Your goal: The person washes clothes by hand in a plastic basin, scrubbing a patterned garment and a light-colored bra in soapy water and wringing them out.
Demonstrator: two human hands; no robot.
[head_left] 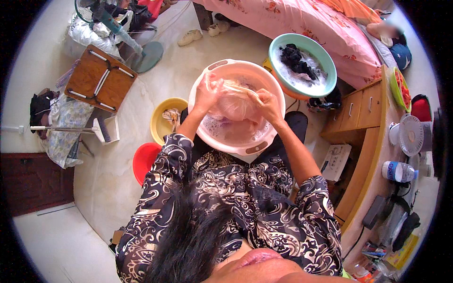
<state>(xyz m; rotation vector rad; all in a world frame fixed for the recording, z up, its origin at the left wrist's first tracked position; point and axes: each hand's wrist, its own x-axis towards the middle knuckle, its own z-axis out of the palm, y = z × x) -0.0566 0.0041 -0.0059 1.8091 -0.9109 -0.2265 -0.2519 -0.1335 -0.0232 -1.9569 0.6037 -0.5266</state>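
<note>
A wet, pale pink garment [234, 107] is stretched between my two hands over a pink basin [275, 137]. My left hand [209, 90] grips its left side, fingers closed. On the other side, my right hand [267, 104] pinches its upper edge. The lower part of the cloth hangs into the basin, where sudsy water [222, 129] shows around it. What kind of garment it is, I cannot make out.
A teal basin [331, 61] with dark clothes in suds stands at the upper right, by the pink-covered bed [302, 19]. To my left are a yellow basin [157, 123] and a red basin [144, 162]. A wooden cabinet [358, 111] runs along the right.
</note>
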